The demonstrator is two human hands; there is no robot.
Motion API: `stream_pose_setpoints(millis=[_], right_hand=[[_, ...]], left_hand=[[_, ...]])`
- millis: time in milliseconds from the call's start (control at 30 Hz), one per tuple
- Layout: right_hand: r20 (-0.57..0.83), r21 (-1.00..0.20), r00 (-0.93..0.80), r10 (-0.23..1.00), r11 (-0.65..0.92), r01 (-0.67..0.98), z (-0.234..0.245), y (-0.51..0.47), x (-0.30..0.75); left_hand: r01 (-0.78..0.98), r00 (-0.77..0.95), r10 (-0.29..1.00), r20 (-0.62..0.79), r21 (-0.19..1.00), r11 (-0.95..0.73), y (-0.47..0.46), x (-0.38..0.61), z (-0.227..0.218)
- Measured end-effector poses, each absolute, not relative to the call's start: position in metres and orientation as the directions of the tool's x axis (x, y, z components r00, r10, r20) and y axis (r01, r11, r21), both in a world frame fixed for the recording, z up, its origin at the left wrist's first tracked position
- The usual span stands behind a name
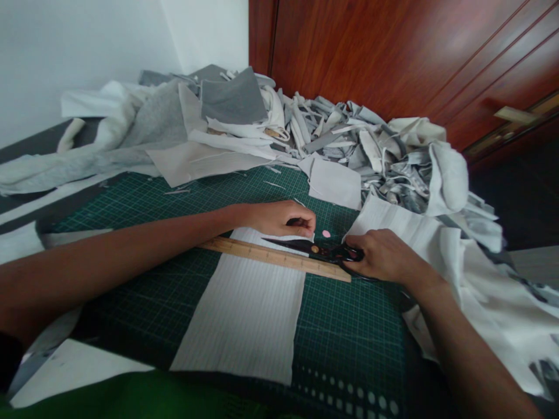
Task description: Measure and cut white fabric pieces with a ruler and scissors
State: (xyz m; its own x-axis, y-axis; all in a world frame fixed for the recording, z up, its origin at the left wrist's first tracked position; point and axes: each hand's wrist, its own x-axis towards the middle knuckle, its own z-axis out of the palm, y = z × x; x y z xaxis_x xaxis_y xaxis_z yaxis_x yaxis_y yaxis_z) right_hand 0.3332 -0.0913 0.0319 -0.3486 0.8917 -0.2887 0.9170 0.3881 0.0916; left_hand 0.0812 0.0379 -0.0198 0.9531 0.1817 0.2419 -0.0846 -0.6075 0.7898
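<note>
**Long axis: scissors [315, 249] lie along wooden ruler [262, 252], tips leftward**

My right hand [384, 257] is closed through the handles. The blades point left, just beyond the ruler's far side. My left hand [279, 217] pinches the far edge of the white fabric strip [244, 311] right at the blade tips, over the green cutting mat [353, 326].

A green mat [358, 326] covers the dark worktop [30, 145]. A white ribbed cloth [244, 314] lies flat on the mat, with a wooden ruler [271, 256] laid across its far end. Black scissors [323, 250] and a small pink disc [326, 234] sit just beyond the ruler. A heap of grey and white scraps [349, 139] fills the far side, and loose white fabric [480, 291] spills over the right edge.
</note>
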Motion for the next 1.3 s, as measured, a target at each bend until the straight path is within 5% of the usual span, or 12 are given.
stream_pose_setpoints(millis=[900, 1300], right_hand=[[-0.244, 0.171, -0.352, 0.903, 0.398, 0.901, 0.031, -0.093, 0.335], [-0.307, 0.119, -0.304, 0.902, 0.354, 0.928, 0.041, -0.089, 0.311]], left_hand=[[-0.076, 0.952, 0.191, 0.24, 0.789, -0.61, 0.039, 0.082, -0.021], [-0.067, 0.944, 0.225, 0.242, 0.807, -0.587, 0.04, 0.081, -0.023]])
